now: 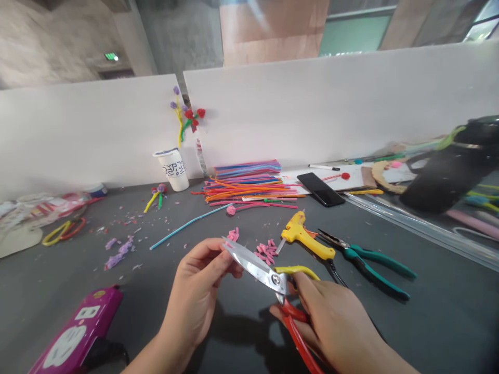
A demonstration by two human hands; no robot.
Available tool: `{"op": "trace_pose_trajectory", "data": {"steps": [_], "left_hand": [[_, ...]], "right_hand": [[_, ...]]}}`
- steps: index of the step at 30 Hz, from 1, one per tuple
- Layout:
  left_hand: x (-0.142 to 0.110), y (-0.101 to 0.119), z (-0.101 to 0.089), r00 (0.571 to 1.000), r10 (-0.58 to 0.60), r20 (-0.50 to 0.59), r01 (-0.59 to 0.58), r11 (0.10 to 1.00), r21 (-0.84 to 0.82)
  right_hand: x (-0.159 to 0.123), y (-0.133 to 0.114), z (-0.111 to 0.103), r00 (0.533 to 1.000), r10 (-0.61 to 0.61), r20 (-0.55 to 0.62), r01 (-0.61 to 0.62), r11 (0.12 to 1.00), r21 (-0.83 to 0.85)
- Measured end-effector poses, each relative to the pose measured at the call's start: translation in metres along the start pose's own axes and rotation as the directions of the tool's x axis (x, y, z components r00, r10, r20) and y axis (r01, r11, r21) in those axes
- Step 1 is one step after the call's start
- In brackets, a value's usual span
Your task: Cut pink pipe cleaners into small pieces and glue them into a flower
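**Stiff steel, soft fuzz**

Holding scissors (255, 266) above worktop (148, 285), right hand (339, 311) wrapped round red and yellow handles; likely rigid, slick-bladed, best held there; pinching at the blade tips with left hand (198, 285), on something too small to identify; beyond, short pink cuttings (267, 253), fuzzy, probably light and crushable.

Scissors (268, 278): red/yellow hndls (pliers (364, 259) grn).

Scissors (255, 266), red and yellow handles, blades nearly closed, tips at pink piece (223, 246), pink bits (266, 253) in two clusters on surface (156, 280)
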State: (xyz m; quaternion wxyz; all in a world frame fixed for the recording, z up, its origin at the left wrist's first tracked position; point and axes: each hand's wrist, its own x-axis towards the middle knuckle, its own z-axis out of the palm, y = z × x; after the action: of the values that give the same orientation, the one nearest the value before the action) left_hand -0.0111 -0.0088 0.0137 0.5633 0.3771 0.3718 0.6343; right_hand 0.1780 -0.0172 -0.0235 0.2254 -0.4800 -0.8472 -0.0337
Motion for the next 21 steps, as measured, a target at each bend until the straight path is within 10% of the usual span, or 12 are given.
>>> {"op": "trace_pose_trajectory", "data": {"steps": [21], "left_hand": [[0.0037,-0.0015,-0.0024,0.999,0.035,0.001,-0.035,0.997,0.064]], "right_hand": [[-0.0029,0.006,-0.0036,0.999,-0.029,-0.036,0.026,0.998,-0.058]]}}
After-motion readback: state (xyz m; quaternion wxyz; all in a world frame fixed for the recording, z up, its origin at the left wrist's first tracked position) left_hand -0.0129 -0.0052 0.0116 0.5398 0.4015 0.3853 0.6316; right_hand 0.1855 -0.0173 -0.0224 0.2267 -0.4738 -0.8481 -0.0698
